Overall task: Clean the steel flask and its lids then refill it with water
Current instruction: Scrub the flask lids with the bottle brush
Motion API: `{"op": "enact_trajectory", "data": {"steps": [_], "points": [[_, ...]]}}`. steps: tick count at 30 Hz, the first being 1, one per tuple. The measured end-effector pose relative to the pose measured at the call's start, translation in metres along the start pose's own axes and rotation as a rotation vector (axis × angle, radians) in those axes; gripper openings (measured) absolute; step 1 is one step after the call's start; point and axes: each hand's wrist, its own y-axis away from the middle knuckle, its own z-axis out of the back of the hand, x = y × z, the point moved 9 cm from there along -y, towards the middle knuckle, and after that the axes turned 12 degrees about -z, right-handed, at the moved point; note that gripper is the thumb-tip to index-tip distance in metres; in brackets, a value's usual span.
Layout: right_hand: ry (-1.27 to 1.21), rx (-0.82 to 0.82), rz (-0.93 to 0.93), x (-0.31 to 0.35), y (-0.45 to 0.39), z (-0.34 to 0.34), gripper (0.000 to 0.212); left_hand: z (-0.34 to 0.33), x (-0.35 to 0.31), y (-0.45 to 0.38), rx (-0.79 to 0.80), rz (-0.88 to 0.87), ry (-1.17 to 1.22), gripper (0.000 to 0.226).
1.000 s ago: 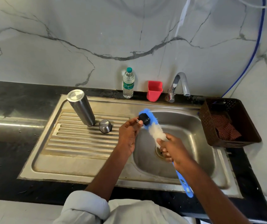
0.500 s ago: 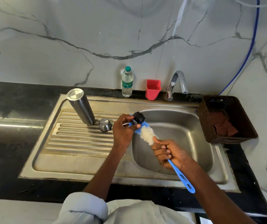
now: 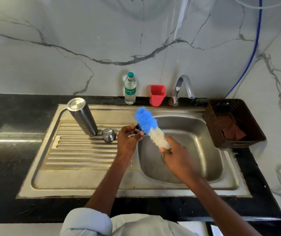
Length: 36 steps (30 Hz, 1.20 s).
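The steel flask stands upside down on the ribbed drainboard of the sink. A steel cup lid sits mouth-down just right of it. My left hand pinches a small black inner lid at the basin's left edge. My right hand grips a bottle brush with blue and white bristles by its handle. The bristles lie against the black lid and hide most of it. The handle is hidden under my right hand.
The sink basin lies under my right hand. A tap, a red cup and a plastic water bottle stand along the back wall. A brown basket holding a cloth sits on the right counter.
The brush has slid forward, so its blue tip now reaches well beyond the black lid. My right hand moved up toward the lid, and my left hand turned a little.
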Motion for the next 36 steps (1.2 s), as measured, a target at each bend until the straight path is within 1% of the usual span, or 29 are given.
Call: {"op": "enact_trajectory", "data": {"steps": [2,3,5,7,8,10,12,14,15,17,19,20,22,24,26,28,30,32,33,36], "points": [[0.093,-0.062,0.006,0.004,-0.011,0.007,0.047,-0.006,-0.003,-0.002,0.056,-0.009,0.05,0.044],[0.105,-0.088,0.005,0.007,-0.014,0.013,0.047,-0.006,-0.004,-0.003,0.055,-0.001,0.102,0.038],[0.098,-0.102,0.006,0.008,-0.012,0.021,0.046,-0.004,-0.001,-0.008,0.005,0.045,0.233,0.019],[0.13,-0.094,0.017,0.007,0.002,0.02,0.046,-0.004,0.001,-0.013,-0.033,0.099,0.35,0.009],[0.126,-0.086,0.01,0.005,0.01,0.017,0.045,-0.005,0.003,-0.016,-0.032,0.124,0.37,0.007],[0.068,-0.084,-0.041,-0.001,0.013,0.01,0.039,-0.014,0.006,-0.018,0.024,0.17,0.36,0.005],[-0.093,-0.06,-0.171,-0.008,0.001,0.008,0.031,-0.03,0.006,-0.01,0.137,0.194,0.337,0.007],[-0.379,0.056,-0.33,-0.022,-0.006,0.001,0.017,-0.044,0.004,-0.003,0.248,0.155,0.249,0.01],[-0.503,0.133,-0.391,-0.029,-0.004,-0.004,0.013,-0.047,0.003,-0.002,0.268,0.124,0.195,0.01],[-0.625,0.268,-0.437,-0.036,0.004,-0.009,0.013,-0.045,0.004,-0.011,0.216,0.064,0.106,0.008],[-0.695,0.334,-0.464,-0.043,0.011,-0.007,0.015,-0.035,0.008,-0.019,0.13,0.052,0.052,0.009],[-0.74,0.361,-0.479,-0.047,0.012,-0.007,0.016,-0.032,0.014,-0.021,0.102,0.076,0.053,0.012],[-0.839,0.402,-0.496,-0.054,0.012,-0.009,0.015,-0.032,0.025,-0.016,0.096,0.161,0.112,0.024],[-0.898,0.418,-0.506,-0.062,0.009,-0.011,0.014,-0.037,0.036,-0.009,0.106,0.24,0.184,0.042],[-0.89,0.4,-0.515,-0.069,0.007,-0.012,0.012,-0.041,0.04,-0.004,0.086,0.282,0.248,0.049],[-0.801,0.329,-0.528,-0.077,0.006,-0.007,0.012,-0.044,0.044,-0.004,0.061,0.289,0.286,0.047],[-0.72,0.245,-0.523,-0.083,0.004,0.001,0.024,-0.046,0.044,-0.001,0.046,0.295,0.304,0.043],[-0.67,0.213,-0.46,-0.078,0.0,0.012,0.033,-0.046,0.046,0.001,0.041,0.296,0.294,0.041],[-0.649,0.217,-0.415,-0.072,-0.002,0.018,0.033,-0.045,0.046,0.002,0.038,0.293,0.285,0.04],[-0.634,0.281,-0.257,-0.038,-0.017,0.04,0.019,-0.039,0.043,-0.002,0.021,0.264,0.245,0.04]]}}
